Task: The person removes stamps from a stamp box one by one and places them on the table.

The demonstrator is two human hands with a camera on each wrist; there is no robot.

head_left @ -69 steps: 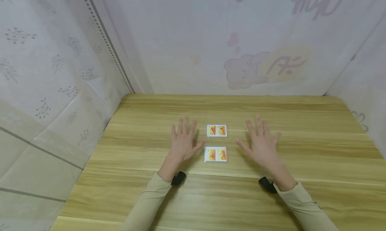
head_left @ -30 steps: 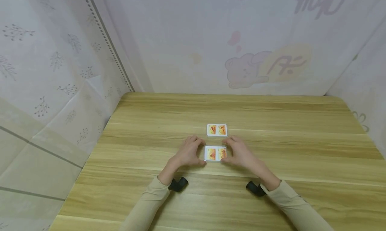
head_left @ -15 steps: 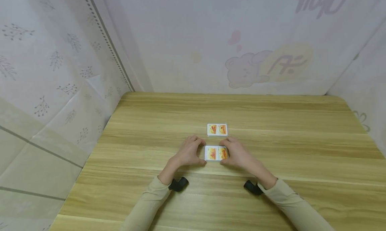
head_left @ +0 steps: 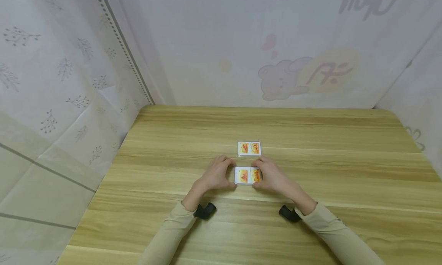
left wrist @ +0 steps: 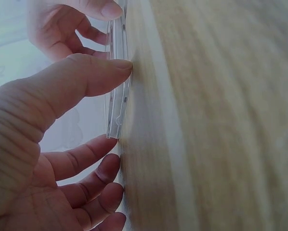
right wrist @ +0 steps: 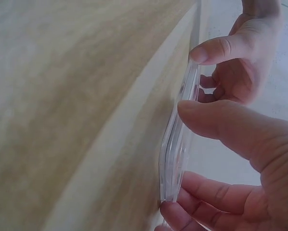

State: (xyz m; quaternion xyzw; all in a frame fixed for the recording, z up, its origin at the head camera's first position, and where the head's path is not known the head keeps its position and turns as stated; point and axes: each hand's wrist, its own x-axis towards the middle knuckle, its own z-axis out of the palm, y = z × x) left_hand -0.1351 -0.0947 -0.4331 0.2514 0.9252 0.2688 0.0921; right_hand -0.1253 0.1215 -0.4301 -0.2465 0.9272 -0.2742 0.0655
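Note:
A flat clear plastic case [head_left: 246, 175] with two orange-and-yellow pictures lies on the table in the head view. My left hand [head_left: 215, 174] holds its left end, thumb at the near edge and fingers curled at the far side. At the right end, my right hand [head_left: 274, 176] pinches the case the same way and covers its right edge. Seen edge-on in the left wrist view, the clear case [left wrist: 116, 108] has both thumbs against its near side. The right wrist view shows the case [right wrist: 172, 159] from its other end, very close to the tabletop.
A second, similar case [head_left: 249, 148] lies flat just beyond the first one. Both stand on the wooden table [head_left: 165, 161]. Printed cloth [head_left: 207, 57] hangs behind the table and along both sides. Black wrist mounts [head_left: 205, 211] sit under the forearms.
Both hands, earlier spread flat beside the cases, came inward and took hold of the nearer case's ends. The right hand moved slightly further left; over the last half second almost nothing changed.

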